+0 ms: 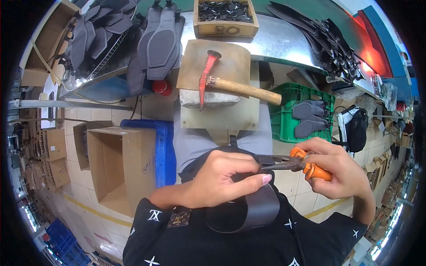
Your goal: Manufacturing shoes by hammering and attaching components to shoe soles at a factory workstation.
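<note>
My left hand [224, 179] pinches a dark, smooth strap [262, 208] between thumb and fingers. The strap bends in a wide loop below the hand, against the black shirt, and looks like a sandal upper. Orange-handled pliers [290, 165] are gripped in my right hand [337, 167]. Their long jaws point left and reach my left fingertips, where the strap's end is hidden. Farther off, a hammer [239, 90] with a red head and wooden handle lies on a brown sheet [191, 57] over a pale block [208, 98], untouched by either hand.
Behind the block, a wooden box [226, 30] holds small black pieces. Grey soles [162, 40] are stacked at the back left, dark straps [328, 44] at the back right. A green crate [284, 111] stands right; a cardboard box [133, 164] and blue bin [165, 153] stand left.
</note>
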Tool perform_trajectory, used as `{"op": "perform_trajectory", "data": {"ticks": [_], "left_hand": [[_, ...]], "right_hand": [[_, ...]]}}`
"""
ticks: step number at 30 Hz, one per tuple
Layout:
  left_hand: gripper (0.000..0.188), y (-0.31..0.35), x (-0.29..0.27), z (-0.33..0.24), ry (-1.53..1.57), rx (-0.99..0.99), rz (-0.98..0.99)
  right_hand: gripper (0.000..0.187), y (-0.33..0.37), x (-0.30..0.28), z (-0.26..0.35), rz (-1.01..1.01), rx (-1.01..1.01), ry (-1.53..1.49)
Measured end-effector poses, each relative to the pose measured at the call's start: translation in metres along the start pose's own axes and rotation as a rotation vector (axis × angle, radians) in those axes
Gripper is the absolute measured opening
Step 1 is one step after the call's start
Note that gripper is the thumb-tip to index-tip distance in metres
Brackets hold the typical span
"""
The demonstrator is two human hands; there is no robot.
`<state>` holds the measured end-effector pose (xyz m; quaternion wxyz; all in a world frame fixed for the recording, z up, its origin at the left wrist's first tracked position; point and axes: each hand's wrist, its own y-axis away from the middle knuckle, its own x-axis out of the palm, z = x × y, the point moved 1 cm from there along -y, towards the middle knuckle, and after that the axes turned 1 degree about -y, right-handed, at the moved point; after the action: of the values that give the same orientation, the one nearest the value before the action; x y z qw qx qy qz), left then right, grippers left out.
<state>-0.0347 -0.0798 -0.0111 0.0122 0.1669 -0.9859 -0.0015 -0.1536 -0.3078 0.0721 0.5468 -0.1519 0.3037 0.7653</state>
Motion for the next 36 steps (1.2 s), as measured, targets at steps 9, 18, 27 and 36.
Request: {"op": "perform_trajectory", "data": {"ticks": [9,18,27,36], "left_hand": [[0.021,0.001,-0.005,-0.011,-0.001,-0.042,0.018],[0.03,0.003,-0.002,-0.008,0.012,-0.048,-0.03],[0.029,0.005,-0.002,-0.007,-0.017,-0.021,-0.025],[0.02,0.006,-0.002,-0.008,-0.066,0.057,-0.005]], "right_hand": [[0.025,0.0,0.009,0.009,-0.06,0.117,-0.054],[0.023,-0.002,0.011,0.016,-0.064,0.176,-0.009],[0.027,0.0,0.012,0.024,-0.039,0.19,-0.016],[0.021,-0.013,-0.031,-0.028,0.043,-0.069,-0.125]]}}
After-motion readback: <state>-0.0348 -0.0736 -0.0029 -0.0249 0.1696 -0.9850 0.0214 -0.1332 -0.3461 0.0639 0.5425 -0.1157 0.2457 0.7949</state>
